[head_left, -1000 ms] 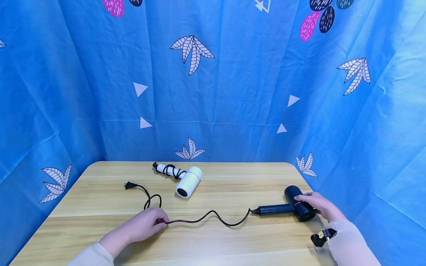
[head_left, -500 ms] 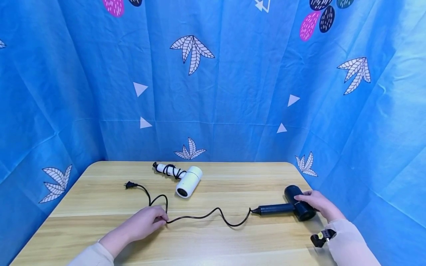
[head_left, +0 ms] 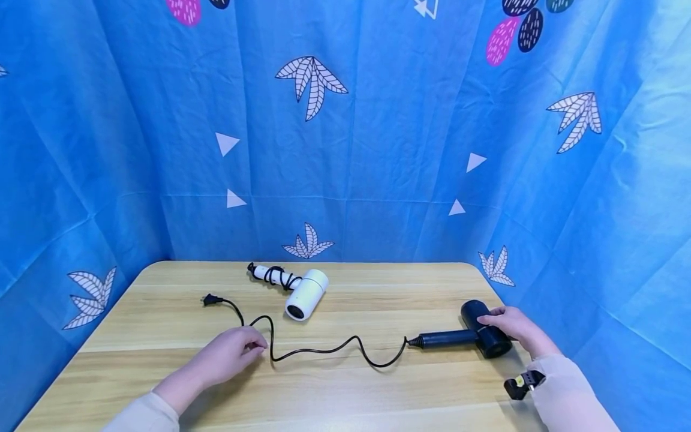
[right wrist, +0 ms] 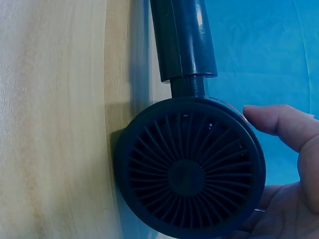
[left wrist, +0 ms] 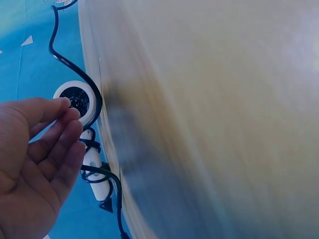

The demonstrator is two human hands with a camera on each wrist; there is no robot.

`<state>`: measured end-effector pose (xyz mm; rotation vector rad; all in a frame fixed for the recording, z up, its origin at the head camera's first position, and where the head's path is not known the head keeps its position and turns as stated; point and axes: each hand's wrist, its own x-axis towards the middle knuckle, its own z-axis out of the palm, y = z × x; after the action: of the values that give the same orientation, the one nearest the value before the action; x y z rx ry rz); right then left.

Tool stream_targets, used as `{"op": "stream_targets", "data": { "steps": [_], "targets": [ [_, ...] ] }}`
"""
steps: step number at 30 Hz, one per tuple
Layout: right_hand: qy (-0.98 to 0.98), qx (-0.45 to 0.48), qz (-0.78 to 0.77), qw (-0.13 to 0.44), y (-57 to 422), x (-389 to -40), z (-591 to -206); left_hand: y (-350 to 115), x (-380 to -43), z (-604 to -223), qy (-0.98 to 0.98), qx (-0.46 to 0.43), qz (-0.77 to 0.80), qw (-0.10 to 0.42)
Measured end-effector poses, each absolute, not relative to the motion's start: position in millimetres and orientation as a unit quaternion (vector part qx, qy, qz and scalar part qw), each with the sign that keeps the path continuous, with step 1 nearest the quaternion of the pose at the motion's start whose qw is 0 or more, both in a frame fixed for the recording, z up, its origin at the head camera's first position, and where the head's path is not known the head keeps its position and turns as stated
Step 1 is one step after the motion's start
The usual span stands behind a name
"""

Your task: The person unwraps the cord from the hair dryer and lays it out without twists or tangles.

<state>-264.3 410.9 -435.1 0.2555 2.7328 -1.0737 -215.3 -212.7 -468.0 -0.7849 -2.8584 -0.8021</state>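
A black hair dryer (head_left: 488, 337) lies at the right of the table, its ribbed round end (right wrist: 187, 177) facing the right wrist camera. My right hand (head_left: 515, 330) grips the dryer's barrel, thumb on one side and fingers round the other. From the handle, the dryer's black cord (head_left: 329, 351) runs left in waves to a plug (head_left: 212, 300). My left hand (head_left: 229, 355) hovers low beside the cord's bend, fingers loosely bent with nothing between them. In the left wrist view the fingertips (left wrist: 70, 117) show bare, with the cord passing behind them.
A white hair dryer (head_left: 308, 295) with its cord wound round the handle lies near the table's back edge. Blue patterned cloth (head_left: 345, 150) hangs behind and at both sides of the wooden table (head_left: 378, 402). A small black device (head_left: 523, 385) sits at the right wrist.
My left hand pushed a bend into the cord, then let go of it and moved slightly left and back. The right hand stays on the black hair dryer.
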Motion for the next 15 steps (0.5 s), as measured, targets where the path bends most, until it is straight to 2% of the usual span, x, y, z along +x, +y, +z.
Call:
{"op": "stream_targets", "data": {
  "steps": [15],
  "targets": [
    [0.937, 0.073, -0.332, 0.082, 408.6, -264.7, -431.3, -218.2, -219.2, -463.2, -0.938, -0.202, -0.261, 0.109]
  ]
}}
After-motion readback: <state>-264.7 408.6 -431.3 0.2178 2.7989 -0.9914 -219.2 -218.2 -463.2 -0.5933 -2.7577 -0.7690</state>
